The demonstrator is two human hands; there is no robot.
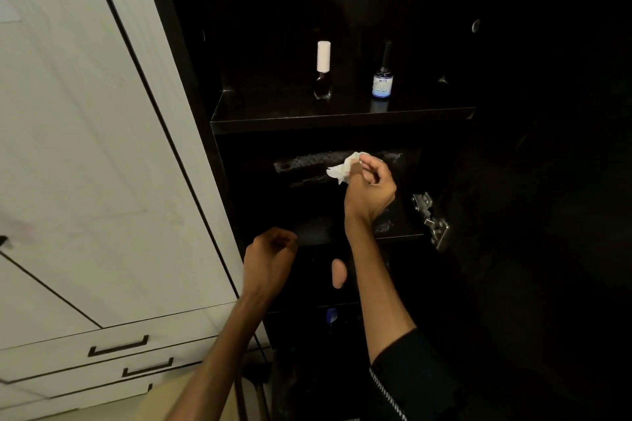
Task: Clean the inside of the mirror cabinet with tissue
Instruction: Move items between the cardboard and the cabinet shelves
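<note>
A crumpled white tissue (343,168) is being pinched between the fingertips of the right hand (369,188), which is reaching into the dark mirror cabinet (239,181) under its upper shelf (342,120) — the wad is sitting against the dusty, streaked back wall of that lower compartment. The left hand (270,261) is hovering lower and to the left, in front of the lower shelf's front edge, its fingers curling loosely inward and holding nothing. On the upper shelf two small bottles are standing upright and well apart: a dark nail polish bottle (323,77) with a tall white cap, and a blue-labelled bottle (383,79) with a thin black cap. A metal hinge (431,219) is showing at the cabinet's right side, just beside the right wrist. To the left — white panels and drawers (102,349) with dark handles are running alongside the cabinet.
</note>
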